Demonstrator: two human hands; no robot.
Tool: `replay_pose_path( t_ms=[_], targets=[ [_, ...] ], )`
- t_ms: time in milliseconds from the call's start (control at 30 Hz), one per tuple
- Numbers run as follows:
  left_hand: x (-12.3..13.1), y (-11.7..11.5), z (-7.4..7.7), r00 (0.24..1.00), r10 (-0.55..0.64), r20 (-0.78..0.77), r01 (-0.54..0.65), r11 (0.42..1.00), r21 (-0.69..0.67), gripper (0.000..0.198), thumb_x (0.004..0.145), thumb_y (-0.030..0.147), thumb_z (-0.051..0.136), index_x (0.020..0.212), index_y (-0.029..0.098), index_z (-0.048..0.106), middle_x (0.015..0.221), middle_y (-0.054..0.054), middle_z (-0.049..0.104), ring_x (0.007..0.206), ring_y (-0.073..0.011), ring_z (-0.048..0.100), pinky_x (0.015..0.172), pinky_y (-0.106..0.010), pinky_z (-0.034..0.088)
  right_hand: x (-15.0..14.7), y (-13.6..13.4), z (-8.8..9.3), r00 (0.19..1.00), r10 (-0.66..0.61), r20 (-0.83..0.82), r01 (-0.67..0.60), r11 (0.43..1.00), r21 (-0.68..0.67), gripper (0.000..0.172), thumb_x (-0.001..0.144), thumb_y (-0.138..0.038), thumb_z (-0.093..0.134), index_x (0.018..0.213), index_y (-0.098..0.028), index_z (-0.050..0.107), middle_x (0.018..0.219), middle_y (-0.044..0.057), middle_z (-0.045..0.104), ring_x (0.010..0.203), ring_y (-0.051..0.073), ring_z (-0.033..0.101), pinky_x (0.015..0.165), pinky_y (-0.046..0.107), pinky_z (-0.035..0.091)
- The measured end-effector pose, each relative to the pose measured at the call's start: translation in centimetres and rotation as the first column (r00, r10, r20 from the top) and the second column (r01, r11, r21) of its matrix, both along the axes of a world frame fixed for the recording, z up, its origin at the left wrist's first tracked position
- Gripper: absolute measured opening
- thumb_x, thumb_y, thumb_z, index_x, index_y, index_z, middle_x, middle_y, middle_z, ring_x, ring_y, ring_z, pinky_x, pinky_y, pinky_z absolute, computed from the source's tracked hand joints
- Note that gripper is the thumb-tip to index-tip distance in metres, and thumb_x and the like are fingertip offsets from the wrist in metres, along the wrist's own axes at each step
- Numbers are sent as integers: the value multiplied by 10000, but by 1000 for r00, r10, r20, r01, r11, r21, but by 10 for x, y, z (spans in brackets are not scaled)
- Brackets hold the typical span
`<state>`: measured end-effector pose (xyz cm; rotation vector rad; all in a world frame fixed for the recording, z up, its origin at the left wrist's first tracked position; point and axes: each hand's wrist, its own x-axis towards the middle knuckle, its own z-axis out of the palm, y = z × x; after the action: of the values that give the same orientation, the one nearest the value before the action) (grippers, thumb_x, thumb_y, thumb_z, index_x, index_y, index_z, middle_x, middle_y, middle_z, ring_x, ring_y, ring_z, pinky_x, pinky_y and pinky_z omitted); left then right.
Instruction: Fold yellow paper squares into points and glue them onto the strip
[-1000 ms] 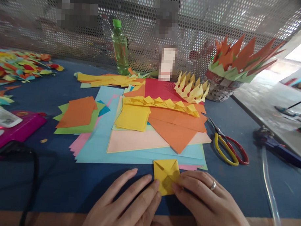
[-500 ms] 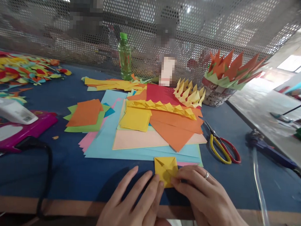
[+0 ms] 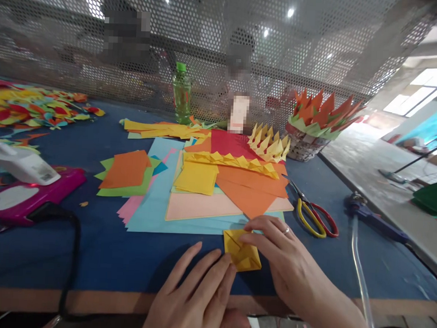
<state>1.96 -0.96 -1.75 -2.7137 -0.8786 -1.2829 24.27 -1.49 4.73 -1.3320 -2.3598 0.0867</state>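
- A small folded square of yellow paper (image 3: 244, 256) lies on the blue desk (image 3: 111, 260), at the near edge of the stacked light-blue paper sheets (image 3: 147, 220).
- The left hand (image 3: 196, 295), its fingers loosely spread, rests fingertips on the square's left edge.
- The right hand (image 3: 290, 257), apart from the left, pinches the square's far right corner between thumb and forefinger.
- Scissors with one yellow and one red handle (image 3: 304, 201) lie right of the sheets.
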Motion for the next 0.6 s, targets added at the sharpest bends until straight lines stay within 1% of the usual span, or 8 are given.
replay_pose_path(
  t_ms=[67, 200, 333, 400, 500, 600],
  targets=[
    [0, 1, -1, 1000, 1, 12, -1, 1000, 14, 363, 1038, 410, 526, 1164, 142, 737, 1195, -58, 758, 1162, -204, 678, 1270, -413, 262, -3, 4, 0, 1000, 0, -13, -1, 999, -47, 453, 890, 57, 343, 1157, -176, 624, 1177, 106, 631, 1157, 231, 548, 977, 422, 526],
    [0, 2, -1, 1000, 4, 28, -5, 1000, 29, 363, 1042, 411, 516, 1133, 147, 747, 1185, -52, 761, 1155, -204, 678, 1264, -411, 269, -4, 2, -3, 997, -62, -48, 56, 992, -114, 292, 961, -9, 390, 1066, -192, 593, 1130, 94, 601, 1096, 225, 541, 934, 415, 510],
    [-4, 2, 4, 999, 20, 35, -20, 1000, 5, 368, 1047, 396, 510, 1173, 129, 730, 1236, -63, 744, 1214, -213, 649, 1261, -410, 274, -3, -9, -7, 990, -122, -69, 113, 986, -119, 184, 1013, -83, 433, 1037, -216, 557, 1061, 53, 601, 1044, 198, 548, 918, 387, 483],
    [-9, 3, 8, 1000, -1, -31, 2, 999, 33, 391, 1043, 406, 520, 1234, 117, 703, 1288, -71, 721, 1254, -217, 625, 1270, -408, 254, -4, -16, -9, 987, -142, -70, 136, 988, -78, 154, 1014, -101, 459, 1027, -221, 554, 1018, 38, 608, 1001, 192, 554, 890, 376, 479],
    [-17, 6, 15, 988, -31, -153, 48, 993, 106, 413, 1026, 387, 563, 1322, 113, 650, 1354, -65, 684, 1292, -212, 597, 1284, -404, 216, -8, -24, -9, 987, -136, -80, 134, 991, -28, 138, 1004, -109, 486, 1024, -224, 559, 992, 29, 622, 974, 184, 567, 852, 348, 486],
    [-18, 10, 18, 982, -23, -190, 45, 992, 114, 426, 1023, 349, 567, 1374, 111, 607, 1407, -65, 647, 1333, -204, 562, 1278, -387, 222, -14, -29, -5, 990, -111, -83, 109, 993, -35, 145, 997, -97, 486, 1007, -218, 565, 973, 24, 631, 965, 169, 583, 861, 320, 502]
  ],
)
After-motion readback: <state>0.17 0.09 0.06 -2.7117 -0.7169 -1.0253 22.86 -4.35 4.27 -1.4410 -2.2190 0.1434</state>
